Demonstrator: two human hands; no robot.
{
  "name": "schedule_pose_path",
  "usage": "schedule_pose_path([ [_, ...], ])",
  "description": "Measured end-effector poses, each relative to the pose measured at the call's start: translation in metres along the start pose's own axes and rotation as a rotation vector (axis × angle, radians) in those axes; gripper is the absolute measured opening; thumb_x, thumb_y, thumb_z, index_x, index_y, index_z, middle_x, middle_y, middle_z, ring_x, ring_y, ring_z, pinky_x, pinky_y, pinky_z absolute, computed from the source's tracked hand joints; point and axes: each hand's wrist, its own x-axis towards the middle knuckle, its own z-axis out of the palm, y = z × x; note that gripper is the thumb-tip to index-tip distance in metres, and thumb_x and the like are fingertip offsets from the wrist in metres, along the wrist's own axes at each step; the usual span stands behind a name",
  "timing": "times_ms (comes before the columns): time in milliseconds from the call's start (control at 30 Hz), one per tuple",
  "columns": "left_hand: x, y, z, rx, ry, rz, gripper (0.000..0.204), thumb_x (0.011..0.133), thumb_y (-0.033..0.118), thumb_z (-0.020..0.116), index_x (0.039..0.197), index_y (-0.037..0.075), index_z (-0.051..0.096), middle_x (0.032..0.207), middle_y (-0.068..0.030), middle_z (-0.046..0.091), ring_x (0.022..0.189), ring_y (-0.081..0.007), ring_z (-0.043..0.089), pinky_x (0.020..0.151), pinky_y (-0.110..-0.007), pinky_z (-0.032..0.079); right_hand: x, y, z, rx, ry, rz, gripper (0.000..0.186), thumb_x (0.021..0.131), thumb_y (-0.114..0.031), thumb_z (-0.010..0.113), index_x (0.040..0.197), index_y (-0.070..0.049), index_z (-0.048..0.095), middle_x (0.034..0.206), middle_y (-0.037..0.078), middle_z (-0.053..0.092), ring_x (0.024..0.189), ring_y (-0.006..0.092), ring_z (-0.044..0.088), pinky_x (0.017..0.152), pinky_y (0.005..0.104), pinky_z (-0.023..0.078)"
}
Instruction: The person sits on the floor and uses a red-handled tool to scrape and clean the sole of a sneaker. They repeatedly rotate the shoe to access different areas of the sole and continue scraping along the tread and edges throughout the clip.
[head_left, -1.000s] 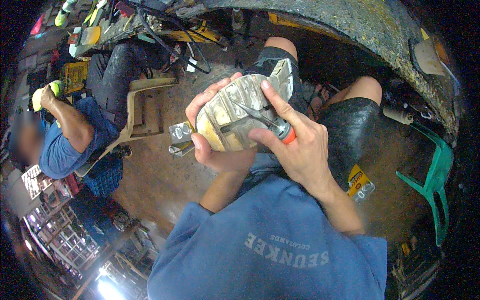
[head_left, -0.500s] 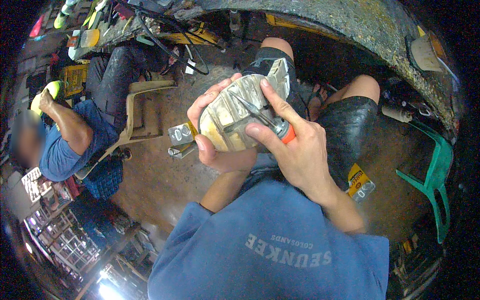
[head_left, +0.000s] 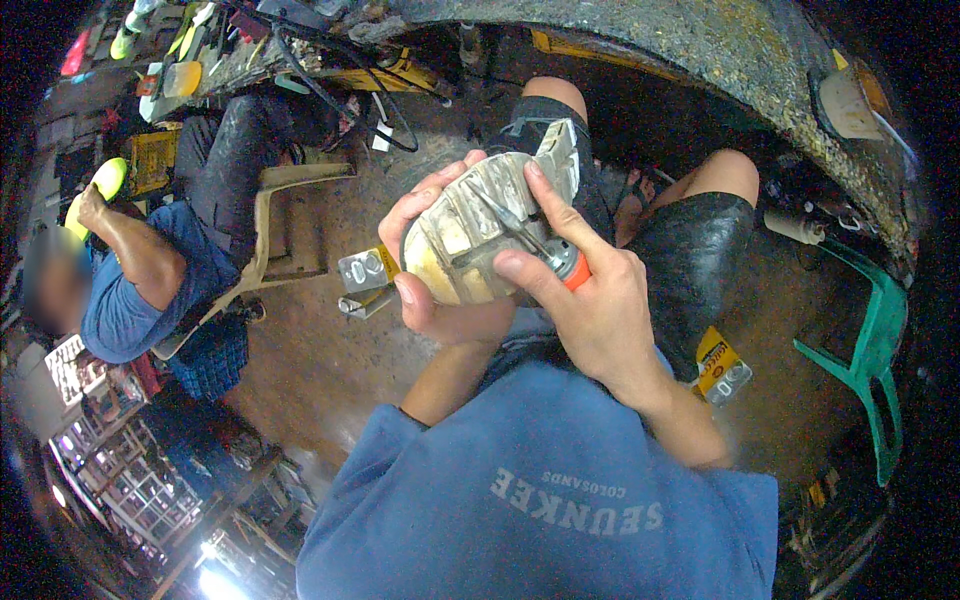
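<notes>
My left hand (head_left: 455, 318) cups a worn, pale shoe (head_left: 470, 235) from below and the left side, its treaded sole turned up. The front of the sole is yellowish; a narrower grey part sticks out at the upper right, over my knees. My right hand (head_left: 608, 300) is closed round an awl-like tool (head_left: 572, 264) with an orange and black handle. Its thin metal shaft points up and left across the sole. The right index finger and thumb rest against the sole's right edge. Whether the tip enters the sole I cannot make out.
A person (head_left: 150, 270) in a blue shirt sits at left near a beige plastic chair (head_left: 260, 230), holding something bright yellow. A worn bench edge (head_left: 700, 60) curves across the far side. At right lies a green plastic chair (head_left: 870, 330). Yellow-and-silver packages (head_left: 722, 368) are near my legs.
Almost nothing differs. The shoe, with both hands and the tool on it, has shifted very slightly. The person at left has moved the yellow thing a little.
</notes>
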Motion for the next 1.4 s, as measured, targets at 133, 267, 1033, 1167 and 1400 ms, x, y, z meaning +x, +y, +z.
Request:
schedule_pose_path([
  [133, -0.005, -0.002, 0.001, 0.075, -0.023, 0.013, 0.077, 0.11, 0.069, 0.04, 0.142, 0.0, 0.052, 0.143, -0.0328, 0.062, 0.139, -0.0525, 0.063, 0.121, -0.068, 0.047, -0.001, 0.001, -0.004, 0.006, 0.022, 0.019, 0.072, 0.099, -0.026, 0.088, 0.165, -0.013, 0.061, 0.137, 0.024, 0.08, 0.128, 0.0221, 0.077, 0.105, 0.0358, 0.06],
  [267, -0.006, -0.004, 0.005, 0.041, -0.062, 0.046, 0.076, 0.111, 0.067, 0.039, 0.141, -0.001, 0.052, 0.143, -0.0335, 0.062, 0.139, -0.0519, 0.063, 0.121, -0.067, 0.048, -0.002, 0.001, -0.005, 0.026, 0.017, 0.038, 0.074, 0.098, -0.025, 0.089, 0.165, -0.014, 0.061, 0.136, 0.023, 0.08, 0.125, 0.0217, 0.078, 0.103, 0.0354, 0.061],
  [1033, 0.006, 0.001, 0.022, 0.069, 0.011, -0.031, 0.079, 0.116, 0.069, 0.025, 0.144, 0.0, 0.05, 0.14, -0.0311, 0.063, 0.135, -0.0486, 0.065, 0.119, -0.065, 0.05, -0.001, 0.02, 0.002, 0.033, 0.072, -0.174, 0.086, 0.09, -0.058, 0.091, 0.166, -0.032, 0.06, 0.091, 0.025, 0.082, 0.086, 0.042, 0.084, 0.077, 0.0481, 0.066],
  [1167, 0.005, -0.001, 0.022, 0.094, -0.017, -0.002, 0.079, 0.116, 0.069, 0.025, 0.144, 0.0, 0.05, 0.141, -0.0309, 0.063, 0.135, -0.0482, 0.064, 0.119, -0.064, 0.05, -0.003, 0.019, -0.005, 0.005, 0.036, -0.155, 0.084, 0.092, -0.046, 0.091, 0.167, -0.025, 0.059, 0.107, 0.025, 0.081, 0.1, 0.0344, 0.081, 0.086, 0.0441, 0.064],
  [1400, 0.007, -0.004, 0.022, 0.056, -0.031, -0.009, 0.076, 0.117, 0.066, 0.024, 0.143, -0.001, 0.051, 0.141, -0.0323, 0.062, 0.135, -0.0483, 0.065, 0.118, -0.064, 0.051, -0.01, 0.015, -0.008, 0.048, -0.022, -0.106, 0.083, 0.095, -0.026, 0.092, 0.168, -0.013, 0.057, 0.139, 0.023, 0.079, 0.126, 0.0227, 0.078, 0.104, 0.037, 0.06],
])
